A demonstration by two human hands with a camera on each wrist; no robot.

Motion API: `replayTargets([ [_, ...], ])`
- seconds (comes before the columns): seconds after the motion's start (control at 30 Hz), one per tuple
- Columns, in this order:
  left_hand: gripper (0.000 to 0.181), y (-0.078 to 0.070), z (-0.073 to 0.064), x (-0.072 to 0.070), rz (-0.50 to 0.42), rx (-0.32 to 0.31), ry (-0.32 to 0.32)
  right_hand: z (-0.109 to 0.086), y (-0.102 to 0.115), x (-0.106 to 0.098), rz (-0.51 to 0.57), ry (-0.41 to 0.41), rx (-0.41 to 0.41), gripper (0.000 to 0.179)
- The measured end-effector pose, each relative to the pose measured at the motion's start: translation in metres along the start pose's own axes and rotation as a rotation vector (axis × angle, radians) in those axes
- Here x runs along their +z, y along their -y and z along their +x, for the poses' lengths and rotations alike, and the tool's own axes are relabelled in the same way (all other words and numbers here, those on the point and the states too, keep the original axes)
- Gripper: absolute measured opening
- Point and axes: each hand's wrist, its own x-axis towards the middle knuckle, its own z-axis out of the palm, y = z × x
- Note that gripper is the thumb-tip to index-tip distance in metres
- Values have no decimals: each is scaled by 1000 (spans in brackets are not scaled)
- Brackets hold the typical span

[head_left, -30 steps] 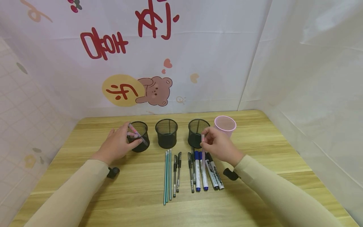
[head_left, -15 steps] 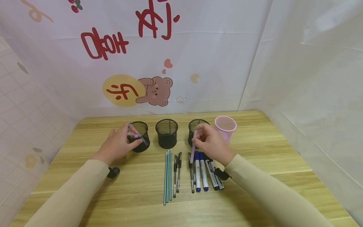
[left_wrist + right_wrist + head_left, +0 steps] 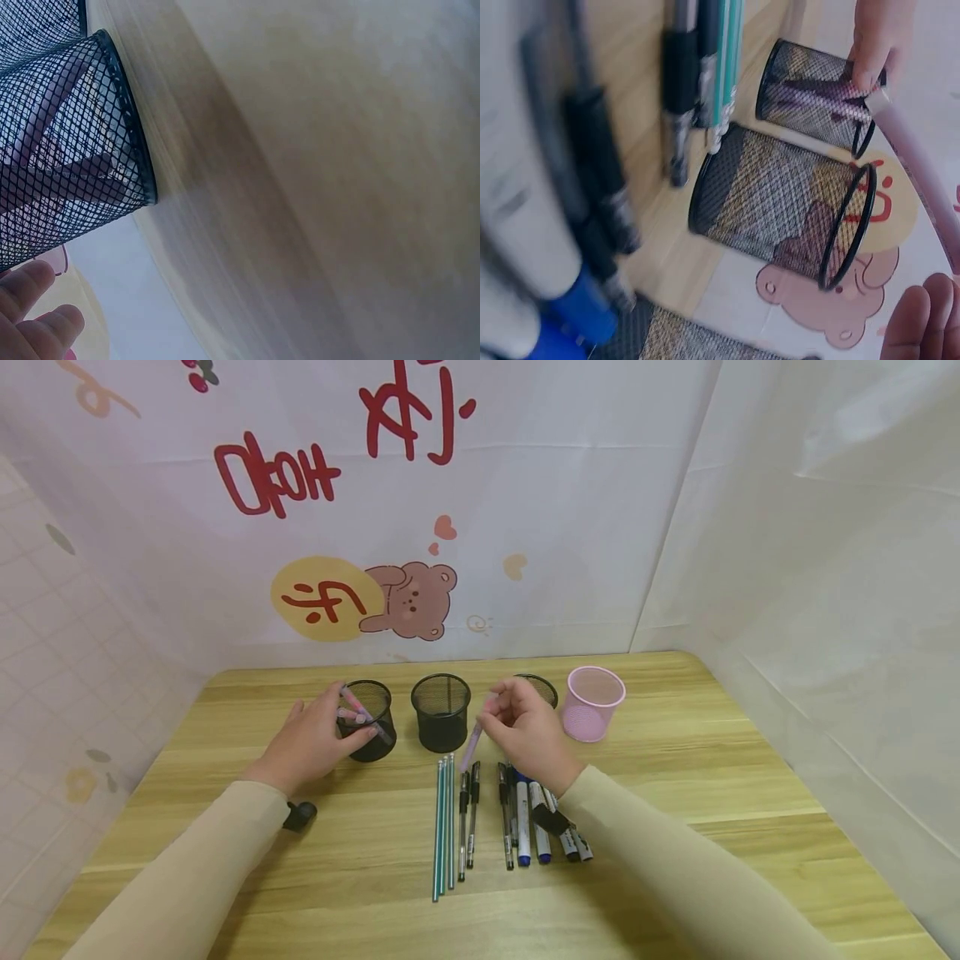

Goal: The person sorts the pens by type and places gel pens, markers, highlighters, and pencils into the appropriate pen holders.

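Observation:
My left hand [image 3: 303, 747] holds the leftmost black mesh pen cup [image 3: 384, 743], its thumb across the front near the rim. Inside that cup lean several pink-purple pens [image 3: 356, 703], also visible through the mesh in the left wrist view. Between thumb and fingers, my right hand [image 3: 536, 739] pinches another pink-purple pen [image 3: 472, 747], tilted, its lower end above the black gel pens. The second black mesh cup [image 3: 441, 732] stands just left of this pen. In the right wrist view the held pen [image 3: 919, 169] crosses in front of the left cup's rim [image 3: 864, 135].
A third black mesh cup [image 3: 546, 689] is mostly hidden behind my right hand. Right of it stands a pink mesh cup [image 3: 587, 720]. Teal pencils [image 3: 442, 835], black gel pens [image 3: 462, 835] and whiteboard markers [image 3: 523, 831] lie in a row on the wooden table [image 3: 360, 885].
My right hand has moved left with the pen, from above the whiteboard markers to beside the second black cup. My left hand stays on the leftmost cup.

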Motion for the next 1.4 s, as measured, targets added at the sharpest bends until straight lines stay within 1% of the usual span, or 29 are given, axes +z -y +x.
replayTargets([
  [0.23, 53, -1, -1, -1, -6, -7, 3, 7, 10, 24, 24, -41, -12, 33],
  [0.5, 54, -2, -1, -2, 0, -2, 2, 15, 19, 46, 63, -79, -42, 34],
  [0.6, 55, -2, -1, -2, 3, -2, 1, 18, 22, 54, 95, -95, -38, 35],
  [0.7, 55, -2, -1, -2, 2, 0, 0, 21, 24, 61, 131, -128, -38, 34],
  [0.93, 57, -2, 0, -2, -1, 3, 1, 30, 25, 72, 185, -175, -87, 34],
  [1.1, 59, 0, 1, -1, 4, 8, -2, 36, 27, 79, 189, -200, -111, 33],
  [1.23, 56, 0, 1, -1, 3, 6, -3, 41, 28, 84, 186, -216, -125, 31],
  [1.4, 53, -1, 0, -1, 7, 7, -3, 45, 29, 91, 150, -223, -123, 31],
])
